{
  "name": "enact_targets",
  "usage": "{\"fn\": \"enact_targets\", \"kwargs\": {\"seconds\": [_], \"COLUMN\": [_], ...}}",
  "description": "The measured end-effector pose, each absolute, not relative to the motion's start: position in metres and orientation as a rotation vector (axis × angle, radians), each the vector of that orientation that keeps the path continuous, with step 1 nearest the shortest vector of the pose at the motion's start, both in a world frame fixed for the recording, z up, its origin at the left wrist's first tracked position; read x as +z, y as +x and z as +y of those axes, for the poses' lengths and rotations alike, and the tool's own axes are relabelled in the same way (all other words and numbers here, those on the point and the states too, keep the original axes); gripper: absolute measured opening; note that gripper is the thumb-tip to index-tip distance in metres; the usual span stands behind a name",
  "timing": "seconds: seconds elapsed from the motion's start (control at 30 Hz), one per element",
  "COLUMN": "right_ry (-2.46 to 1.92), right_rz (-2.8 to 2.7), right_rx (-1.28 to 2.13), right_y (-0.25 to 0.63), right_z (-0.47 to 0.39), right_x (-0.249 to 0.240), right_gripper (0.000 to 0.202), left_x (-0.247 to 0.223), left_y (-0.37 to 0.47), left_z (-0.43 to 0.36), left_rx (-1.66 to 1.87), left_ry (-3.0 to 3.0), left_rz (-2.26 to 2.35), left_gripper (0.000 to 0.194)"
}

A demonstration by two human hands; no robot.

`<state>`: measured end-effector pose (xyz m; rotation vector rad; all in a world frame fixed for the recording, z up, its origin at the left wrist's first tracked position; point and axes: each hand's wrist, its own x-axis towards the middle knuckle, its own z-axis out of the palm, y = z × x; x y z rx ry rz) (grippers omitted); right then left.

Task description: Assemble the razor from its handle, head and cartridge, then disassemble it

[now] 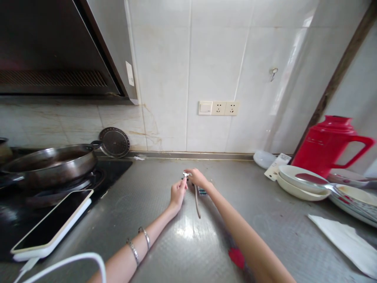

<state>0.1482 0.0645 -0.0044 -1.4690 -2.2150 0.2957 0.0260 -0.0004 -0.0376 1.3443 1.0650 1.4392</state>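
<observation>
In the head view, the socket panel (pixel 218 108) on the tiled wall is the landmark; below it runs a grey metal countertop (pixel 156 173). Under the panel and a little to its left, both hands meet over the counter at a small white piece (pixel 185 175), too small to identify. The left hand (pixel 178 192), nearer the viewer, has thumb and fingers closed on it; the right hand (pixel 198 178) reaches its curled fingertips to the piece from the other side, though whether they also pinch it I cannot tell. Also below the panel, a tan strip (pixel 197 204) lies beside the right wrist, next to a small dark item (pixel 202 191) partly hidden by the forearm. Well left of the panel and lower stand a steel pan (pixel 53 163) on the stove and, nearer the viewer, a phone (pixel 53 224) with a white cable (pixel 69 257). Right of the panel and lower are a red flask (pixel 322 147), white dishes (pixel 303 179) and a sheet of white paper (pixel 346 245).
</observation>
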Motion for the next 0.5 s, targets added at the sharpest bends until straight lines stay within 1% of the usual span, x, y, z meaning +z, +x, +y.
{"fn": "enact_targets", "kwargs": {"seconds": [0.1,0.23,0.4,0.5], "right_ry": [-1.496,-1.709,-1.831,-1.884], "right_rz": [-2.131,-2.11,-2.281,-2.3], "right_rx": [0.267,0.199,0.387,0.362], "right_y": [0.156,0.168,0.168,0.165], "right_z": [0.056,0.032,-0.008,-0.023], "right_x": [0.009,0.023,0.023,0.019], "right_gripper": [0.03,0.025,0.025,0.026], "left_x": [-0.036,-0.034,-0.035,-0.035], "left_y": [0.026,0.026,0.025,0.025], "left_z": [-0.001,-0.002,-0.002,-0.002], "left_rx": [1.441,1.449,1.451,1.452], "left_ry": [1.344,1.343,1.352,1.357], "left_rz": [1.068,1.086,1.088,1.086], "left_gripper": [0.047,0.048,0.049,0.049]}}
